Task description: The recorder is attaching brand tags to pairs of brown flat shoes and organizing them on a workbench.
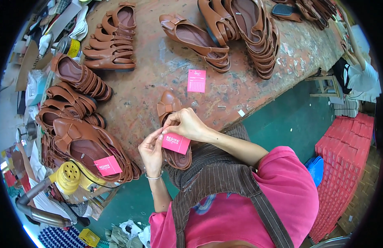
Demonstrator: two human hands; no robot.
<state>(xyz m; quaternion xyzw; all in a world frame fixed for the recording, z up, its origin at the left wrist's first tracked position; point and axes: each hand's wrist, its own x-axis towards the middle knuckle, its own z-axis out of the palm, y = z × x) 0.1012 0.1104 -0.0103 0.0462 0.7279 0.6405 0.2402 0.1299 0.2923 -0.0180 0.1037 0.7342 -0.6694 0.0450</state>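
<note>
A pink hang tag (176, 142) is pinched at its upper left corner between the fingertips of my left hand (151, 149) and my right hand (187, 124). Whatever string or fastener may be at that corner is hidden by the fingers. Beneath the tag and my hands lies a brown slingback shoe (168, 102) with a bow, toe pointing away from me, at the table's near edge. Another pink tag (196, 81) rests flat on the worn table (141, 89), beyond the shoe. At the left, a third pink tag (108, 165) lies on a stack of brown shoes (81, 138).
More brown shoes stand nested in a row (110, 51) at the far left and in a group (257, 37) at the back. A yellow lamp-like device (68, 175) sits at the lower left. Stacked red boxes (344, 140) rise at the right, and a person (362, 76) is at the far right.
</note>
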